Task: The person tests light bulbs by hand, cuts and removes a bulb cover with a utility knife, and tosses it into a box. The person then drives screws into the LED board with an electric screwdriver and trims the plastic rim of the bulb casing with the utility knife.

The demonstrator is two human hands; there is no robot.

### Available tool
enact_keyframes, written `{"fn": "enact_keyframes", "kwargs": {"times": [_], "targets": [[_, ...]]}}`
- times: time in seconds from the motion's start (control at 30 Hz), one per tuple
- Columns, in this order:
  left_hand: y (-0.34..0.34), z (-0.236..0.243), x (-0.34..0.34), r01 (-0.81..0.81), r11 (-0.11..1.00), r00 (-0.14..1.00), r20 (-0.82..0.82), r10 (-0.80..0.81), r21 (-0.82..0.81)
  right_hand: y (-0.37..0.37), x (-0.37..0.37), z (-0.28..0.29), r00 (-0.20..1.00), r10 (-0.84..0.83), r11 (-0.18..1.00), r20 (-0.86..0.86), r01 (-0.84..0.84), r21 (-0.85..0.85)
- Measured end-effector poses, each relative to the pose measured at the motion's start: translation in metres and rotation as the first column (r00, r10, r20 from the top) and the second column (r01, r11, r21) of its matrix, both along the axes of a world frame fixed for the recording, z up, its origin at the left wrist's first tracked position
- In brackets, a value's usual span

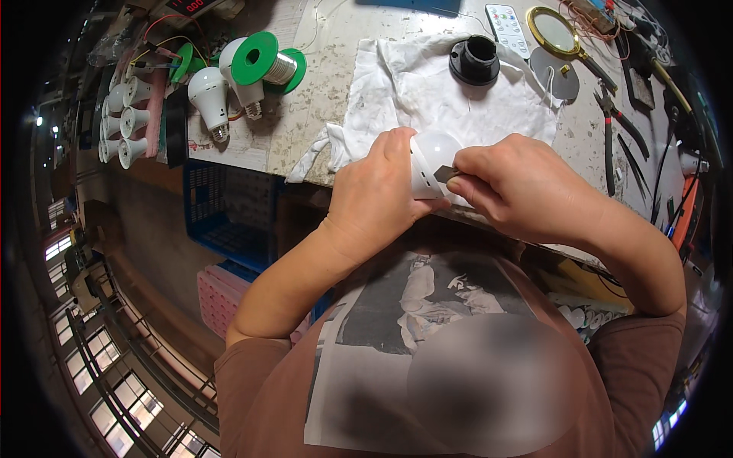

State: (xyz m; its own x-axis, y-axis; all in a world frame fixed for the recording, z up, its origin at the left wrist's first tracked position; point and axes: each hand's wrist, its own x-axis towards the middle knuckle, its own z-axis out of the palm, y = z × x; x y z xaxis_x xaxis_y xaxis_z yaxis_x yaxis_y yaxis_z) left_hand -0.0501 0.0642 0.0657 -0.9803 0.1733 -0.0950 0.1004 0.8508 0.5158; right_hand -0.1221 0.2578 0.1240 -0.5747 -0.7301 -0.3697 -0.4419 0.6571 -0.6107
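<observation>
At the front edge of the bench, my left hand grips a white LED bulb lying sideways, its round diffuser toward the right. My right hand pinches a small dark, flat blade-like tool, its end against the bulb's body near the diffuser. A wrinkled white cloth lies under and behind the bulb. On the cloth's back part stands a black round socket-like fixture.
At the left are bulbs, green solder spools and white housings. At the right lie a remote, magnifier, grey disc, pliers and cables. A blue crate sits below the bench.
</observation>
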Motion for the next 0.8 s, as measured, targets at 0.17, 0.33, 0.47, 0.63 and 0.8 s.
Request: {"fn": "enact_keyframes", "kwargs": {"times": [0.17,0.33,0.47,0.63,0.8], "targets": [[0.0,0.003,0.0,-0.068,0.997,0.994,0.09,0.065,0.035,0.005,-0.006,0.003,0.986,-0.062,0.994,0.152,0.075,-0.081],[-0.001,-0.001,0.001,-0.067,0.995,0.996,0.059,0.063,0.067,0.005,0.002,-0.003,1.0,-0.014,0.999,0.014,0.015,-0.037],[0.001,0.002,0.0,-0.075,0.995,0.994,0.083,0.07,0.069,0.005,0.002,-0.004,0.999,0.016,1.0,-0.041,-0.017,-0.02],[0.001,-0.003,0.001,-0.041,0.999,0.999,-0.002,0.041,0.02,0.002,0.009,-0.008,0.993,0.002,1.0,-0.115,-0.005,-0.024],[0.005,-0.008,0.005,-0.052,0.999,0.998,-0.047,0.052,-0.004,0.003,0.016,-0.011,0.985,-0.009,1.0,-0.17,0.008,-0.01]]}}
